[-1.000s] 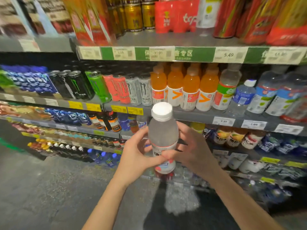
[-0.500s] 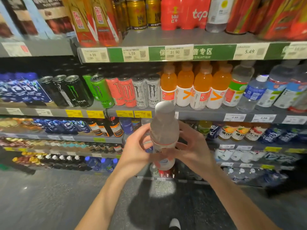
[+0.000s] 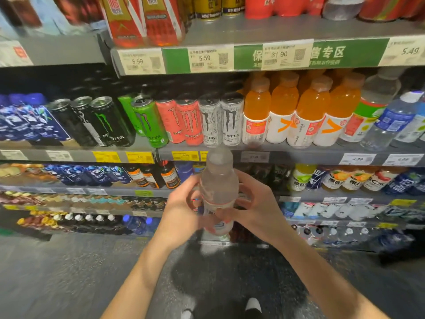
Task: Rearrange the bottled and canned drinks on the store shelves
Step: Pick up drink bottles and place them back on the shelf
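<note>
I hold a clear bottle (image 3: pixel 218 187) with a white cap and a white label upright in front of the shelves, below the middle shelf's edge. My left hand (image 3: pixel 181 208) grips its lower left side, thumb across the label. My right hand (image 3: pixel 255 208) wraps its lower right side, fingers curled behind it. The bottle is blurred by motion. On the middle shelf (image 3: pixel 299 153) stand energy-drink cans (image 3: pixel 188 122) and, to their right, orange bottles (image 3: pixel 285 111).
More clear and blue-labelled bottles (image 3: pixel 395 120) stand at the shelf's right end. The top shelf (image 3: pixel 253 31) carries red cartons and gold cans. Lower shelves (image 3: pixel 161 192) hold small bottles and pouches. The grey floor (image 3: pixel 69 272) lies below, with my shoes near the bottom edge.
The view has shifted closer to the shelves and slightly down. Both hands keep the same grip on the bottle, which has turned slightly and now looks blurred.
</note>
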`<state>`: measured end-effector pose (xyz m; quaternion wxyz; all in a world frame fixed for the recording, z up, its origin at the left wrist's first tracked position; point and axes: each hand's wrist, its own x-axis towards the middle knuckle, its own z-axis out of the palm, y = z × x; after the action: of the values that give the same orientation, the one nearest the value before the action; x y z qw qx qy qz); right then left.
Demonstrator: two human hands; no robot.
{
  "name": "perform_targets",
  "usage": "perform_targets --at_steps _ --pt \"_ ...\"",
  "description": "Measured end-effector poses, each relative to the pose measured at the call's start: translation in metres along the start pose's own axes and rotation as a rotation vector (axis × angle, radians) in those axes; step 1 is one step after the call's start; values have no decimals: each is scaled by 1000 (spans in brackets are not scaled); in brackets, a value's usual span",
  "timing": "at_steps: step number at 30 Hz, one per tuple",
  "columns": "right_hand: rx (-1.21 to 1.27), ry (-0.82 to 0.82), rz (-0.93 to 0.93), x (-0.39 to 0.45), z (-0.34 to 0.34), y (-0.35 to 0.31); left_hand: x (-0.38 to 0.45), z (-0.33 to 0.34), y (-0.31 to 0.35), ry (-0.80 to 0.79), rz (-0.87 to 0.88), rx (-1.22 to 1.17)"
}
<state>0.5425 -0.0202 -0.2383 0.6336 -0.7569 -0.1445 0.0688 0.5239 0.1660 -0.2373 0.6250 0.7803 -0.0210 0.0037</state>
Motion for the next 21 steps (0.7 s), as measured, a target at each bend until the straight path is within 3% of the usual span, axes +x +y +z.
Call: perform_targets --at_steps 5,10,21 --pt "-42 20 11 14 40 21 9 -33 -43 -19 16 125" --pt "-65 51 5 29 79 63 22 -52 -94 -38 74 98" --pt "-91 18 -45 42 131 240 32 -35 -291 -13 75 42"
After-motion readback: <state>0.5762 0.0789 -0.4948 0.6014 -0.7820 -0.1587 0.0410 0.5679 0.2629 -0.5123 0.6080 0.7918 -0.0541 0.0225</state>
